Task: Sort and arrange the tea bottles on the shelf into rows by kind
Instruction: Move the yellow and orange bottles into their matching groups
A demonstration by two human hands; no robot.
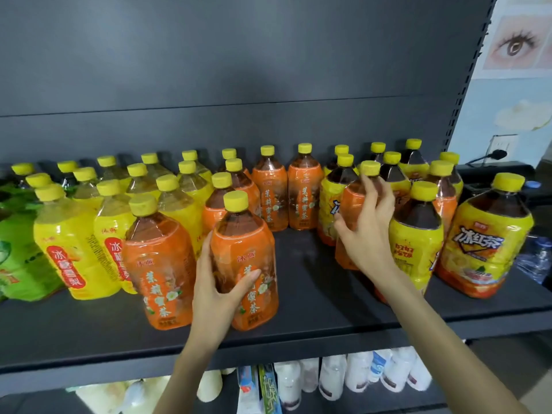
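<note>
Tea bottles with yellow caps crowd a dark shelf (pixel 89 333). Green-labelled ones (pixel 18 264) stand at the far left, pale yellow-labelled ones (pixel 68 249) beside them, orange-labelled ones (pixel 304 198) in the middle, and dark tea with yellow labels (pixel 490 240) on the right. My left hand (pixel 218 285) is wrapped around an upright orange-labelled bottle (pixel 248 234) near the shelf's front edge. My right hand (pixel 367 225) grips another orange-labelled bottle (pixel 351 192) standing among the dark-tea bottles at centre right.
A second orange bottle (pixel 158 264) stands just left of the one in my left hand. A bare patch of shelf lies between my hands. White bottles and packets (pixel 358 377) fill the shelf below. A wall with a poster (pixel 516 43) is at right.
</note>
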